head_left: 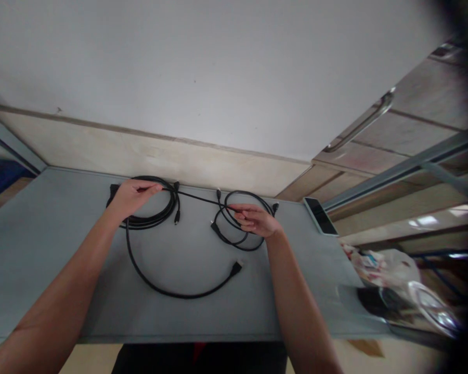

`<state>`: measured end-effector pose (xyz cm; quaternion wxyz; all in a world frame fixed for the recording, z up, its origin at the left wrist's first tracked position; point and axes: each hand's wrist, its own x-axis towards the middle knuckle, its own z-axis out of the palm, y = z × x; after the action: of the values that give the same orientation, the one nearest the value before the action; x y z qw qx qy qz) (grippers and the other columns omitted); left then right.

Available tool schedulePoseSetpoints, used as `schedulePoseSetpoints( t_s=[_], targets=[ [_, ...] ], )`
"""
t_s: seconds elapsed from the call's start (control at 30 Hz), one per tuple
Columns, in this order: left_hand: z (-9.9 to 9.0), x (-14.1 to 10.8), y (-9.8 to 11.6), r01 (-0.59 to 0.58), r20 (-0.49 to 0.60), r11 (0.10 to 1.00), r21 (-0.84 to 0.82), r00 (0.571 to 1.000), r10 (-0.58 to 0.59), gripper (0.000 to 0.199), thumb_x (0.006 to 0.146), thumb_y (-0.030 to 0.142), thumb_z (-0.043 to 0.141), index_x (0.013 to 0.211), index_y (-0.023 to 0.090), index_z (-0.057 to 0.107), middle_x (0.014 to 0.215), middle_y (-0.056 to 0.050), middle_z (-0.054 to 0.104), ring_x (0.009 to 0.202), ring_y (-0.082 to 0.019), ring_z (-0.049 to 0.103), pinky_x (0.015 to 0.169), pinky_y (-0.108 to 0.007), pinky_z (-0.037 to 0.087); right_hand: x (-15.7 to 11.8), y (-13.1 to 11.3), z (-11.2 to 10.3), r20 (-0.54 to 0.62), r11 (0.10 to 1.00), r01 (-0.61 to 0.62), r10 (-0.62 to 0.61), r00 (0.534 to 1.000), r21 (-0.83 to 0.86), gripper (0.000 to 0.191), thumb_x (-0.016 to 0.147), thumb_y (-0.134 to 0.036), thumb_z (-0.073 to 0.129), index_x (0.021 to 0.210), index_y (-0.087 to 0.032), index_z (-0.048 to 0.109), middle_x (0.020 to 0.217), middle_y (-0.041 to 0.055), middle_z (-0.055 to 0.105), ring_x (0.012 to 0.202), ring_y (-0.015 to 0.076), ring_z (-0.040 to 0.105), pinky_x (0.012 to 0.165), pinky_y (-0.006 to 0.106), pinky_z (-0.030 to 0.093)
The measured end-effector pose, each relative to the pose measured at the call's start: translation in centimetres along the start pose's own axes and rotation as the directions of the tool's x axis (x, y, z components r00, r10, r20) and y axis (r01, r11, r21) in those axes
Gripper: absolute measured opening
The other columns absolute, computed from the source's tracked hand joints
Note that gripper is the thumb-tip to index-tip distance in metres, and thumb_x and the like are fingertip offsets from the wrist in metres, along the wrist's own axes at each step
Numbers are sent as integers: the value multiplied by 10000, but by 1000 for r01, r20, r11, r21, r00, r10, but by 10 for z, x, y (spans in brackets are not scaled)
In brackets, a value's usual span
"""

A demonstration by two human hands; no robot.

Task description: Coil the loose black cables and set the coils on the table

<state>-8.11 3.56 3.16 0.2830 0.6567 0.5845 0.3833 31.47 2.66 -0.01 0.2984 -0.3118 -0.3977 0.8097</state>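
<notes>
A black cable (197, 197) runs nearly straight between my two hands. My left hand (134, 196) pinches it between thumb and fingers, above a coiled black cable (156, 221) on the grey table. My right hand (255, 218) grips the cable further right, its fingers closed round it. Below that hand lies a second, looser coil of thin black cable (253, 249) with small connectors at its ends. From under my left hand a thicker length curves towards me and ends in a black plug (236, 268) on the table.
A phone (320, 215) lies at the table's right back edge. The grey table (171, 322) meets a tiled wall strip (159, 148) behind. On the right are a clear plastic container (432, 306), a plastic bag (398, 264) and a metal handle (362, 122).
</notes>
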Motion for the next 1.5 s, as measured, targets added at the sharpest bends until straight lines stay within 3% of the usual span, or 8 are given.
schedulePoseSetpoints(
  t_s=[0.37,0.7,0.9,0.97,1.07,1.2,1.37,1.5],
  targets=[
    [38,-7,-1,-182,277,982,56,947,160,405,874,479,559,1088,192,749,1027,-67,760,878,-231,704,777,-298,534,18,8,28,50,998,-58,58,997,4,210,873,-239,602,1029,-101,631,616,-79,239,461,43,154,392,145,156],
    [56,-17,14,-367,190,930,9,914,359,356,940,363,521,1178,169,703,944,-68,761,772,-162,675,701,-250,512,41,32,70,91,989,14,-28,995,145,170,891,-246,592,1016,-134,618,629,-76,264,464,45,160,392,154,154],
    [74,-24,15,-412,198,910,-40,890,411,317,938,317,526,1160,186,710,1026,-83,753,871,-178,691,790,-275,530,38,27,71,14,977,114,-113,993,-179,323,869,-404,627,1067,-151,650,688,-24,474,551,83,418,560,242,405],
    [78,-25,12,-399,208,915,-50,892,401,320,942,330,511,1143,188,716,1047,-81,752,896,-189,698,805,-287,537,34,19,54,-91,874,118,-181,979,-471,362,854,-476,615,1002,-151,672,727,7,557,617,113,488,612,265,420],
    [83,-26,9,-381,219,923,-59,897,385,334,944,344,500,1140,181,716,1090,-86,742,946,-201,698,837,-298,538,30,15,32,-188,515,-16,-283,941,-857,308,797,-452,663,842,-148,679,720,16,599,644,128,506,612,261,391],
    [84,-27,7,-359,218,932,-55,906,362,335,939,350,504,1134,185,721,1097,-85,740,954,-206,702,836,-299,542,30,23,27,-157,188,-108,-264,952,-976,201,749,-343,698,807,-158,645,710,6,605,654,140,515,597,258,372],
    [78,-25,8,-323,249,942,-90,909,335,349,929,365,510,1130,175,724,1112,-82,735,964,-211,700,867,-311,538,20,17,28,-156,57,-146,-262,952,-988,106,801,-261,604,817,-163,641,737,17,617,683,148,528,620,263,373],
    [64,-22,11,-218,271,972,-84,934,233,380,913,414,526,1130,174,727,1074,-78,748,921,-222,707,827,-313,550,1,1,10,-328,79,-319,-188,926,-945,154,733,-231,677,873,-169,680,780,34,641,707,169,556,655,284,399]
  ],
)
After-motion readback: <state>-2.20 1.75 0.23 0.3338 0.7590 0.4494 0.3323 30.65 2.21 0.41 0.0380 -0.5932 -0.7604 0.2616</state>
